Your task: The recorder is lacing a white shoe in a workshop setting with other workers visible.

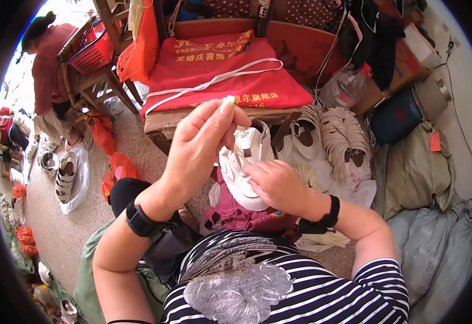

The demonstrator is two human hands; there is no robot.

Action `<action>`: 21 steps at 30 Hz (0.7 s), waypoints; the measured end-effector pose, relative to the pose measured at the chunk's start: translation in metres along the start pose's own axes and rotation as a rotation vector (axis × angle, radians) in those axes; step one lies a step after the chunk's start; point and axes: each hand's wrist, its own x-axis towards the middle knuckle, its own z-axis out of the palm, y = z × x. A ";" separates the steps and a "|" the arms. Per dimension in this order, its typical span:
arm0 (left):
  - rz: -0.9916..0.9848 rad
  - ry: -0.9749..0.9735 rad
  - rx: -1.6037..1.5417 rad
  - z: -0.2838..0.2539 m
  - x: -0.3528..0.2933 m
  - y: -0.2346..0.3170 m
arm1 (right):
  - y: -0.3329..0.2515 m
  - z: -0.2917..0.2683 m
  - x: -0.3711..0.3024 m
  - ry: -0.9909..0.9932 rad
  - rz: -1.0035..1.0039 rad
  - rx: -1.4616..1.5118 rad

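Note:
My left hand is raised in front of the stool, thumb and fingers pinched together. A small bit of white lace sticks out at its fingertips. Below it, a white sneaker rests over my lap, its mesh and opening facing up. My right hand grips the shoe's right side with curled fingers at the lacing; whether a lace is also between them is hidden. More white shoelaces lie across a red printed cloth bag on the wooden stool, just beyond my left hand.
Several white woven shoes stand right of the stool, near a clear plastic jug. Stuffed sacks line the right side. At left, another person sits by a chair with a red basket; shoes lie on the floor.

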 end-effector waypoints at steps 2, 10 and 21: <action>-0.031 -0.004 0.013 0.001 -0.003 -0.004 | 0.007 0.004 0.007 -0.068 -0.022 -0.159; -0.028 0.056 0.005 -0.002 -0.002 -0.009 | 0.009 0.012 0.015 -0.164 0.096 0.047; -0.059 0.045 -0.039 -0.004 0.001 -0.011 | -0.010 0.000 0.011 -0.381 0.201 0.043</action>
